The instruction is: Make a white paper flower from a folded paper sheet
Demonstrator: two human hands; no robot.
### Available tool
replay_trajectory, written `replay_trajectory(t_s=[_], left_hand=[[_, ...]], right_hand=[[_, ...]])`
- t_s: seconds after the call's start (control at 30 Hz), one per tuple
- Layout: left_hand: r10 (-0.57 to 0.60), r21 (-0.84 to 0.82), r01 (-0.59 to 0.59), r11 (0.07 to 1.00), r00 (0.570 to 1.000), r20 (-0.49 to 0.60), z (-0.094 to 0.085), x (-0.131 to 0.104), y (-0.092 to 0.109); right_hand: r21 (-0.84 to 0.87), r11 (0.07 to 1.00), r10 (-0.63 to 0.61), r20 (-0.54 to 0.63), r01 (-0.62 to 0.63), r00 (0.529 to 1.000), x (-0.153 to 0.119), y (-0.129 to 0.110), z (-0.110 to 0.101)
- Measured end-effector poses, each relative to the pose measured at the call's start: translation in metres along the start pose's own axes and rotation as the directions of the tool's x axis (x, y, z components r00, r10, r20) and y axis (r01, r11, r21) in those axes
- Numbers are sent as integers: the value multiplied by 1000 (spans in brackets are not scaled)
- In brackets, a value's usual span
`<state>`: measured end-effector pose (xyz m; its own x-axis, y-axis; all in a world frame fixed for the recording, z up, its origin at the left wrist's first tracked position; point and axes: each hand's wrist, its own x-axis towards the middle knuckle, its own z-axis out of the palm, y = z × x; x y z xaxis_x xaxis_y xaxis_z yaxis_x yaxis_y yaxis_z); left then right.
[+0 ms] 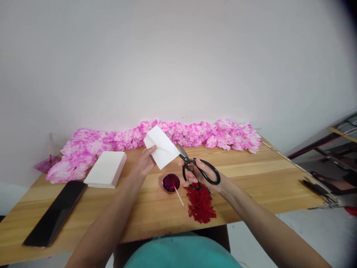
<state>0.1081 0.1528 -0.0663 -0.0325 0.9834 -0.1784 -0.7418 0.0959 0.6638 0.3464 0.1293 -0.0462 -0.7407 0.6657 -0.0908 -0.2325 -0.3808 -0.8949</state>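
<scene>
Well to the left, a black smartphone point(57, 212) lies beside a white paper stack point(105, 168). Next, the left hand point(146, 160) pinches a white paper sheet point(162, 149) tightly between thumb and fingers, above the table point(245, 175). Near it sits a small purple-stained bowl point(164, 182) with a pale stick point(179, 197). The right hand's point(201, 175) curled fingers grip black-handled scissors point(188, 160), the 2 blades parted at the sheet's right corner; red strands point(201, 206) lie below. Best to keep the sheet taut, blades square, left fingertips well clear.
</scene>
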Motion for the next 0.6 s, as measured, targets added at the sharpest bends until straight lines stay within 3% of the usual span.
replay_trajectory(t_s=[0.23, 0.6], left_hand=[[-5, 61, -1, 998, 996, 92, -7, 2, -5], [1, 81, -10, 997, 994, 108, -7, 2, -6]], right_hand=[[1, 1000, -21, 40, 21, 999, 6, -4, 7], [43, 999, 2, -86, 1, 996, 8, -6, 10]])
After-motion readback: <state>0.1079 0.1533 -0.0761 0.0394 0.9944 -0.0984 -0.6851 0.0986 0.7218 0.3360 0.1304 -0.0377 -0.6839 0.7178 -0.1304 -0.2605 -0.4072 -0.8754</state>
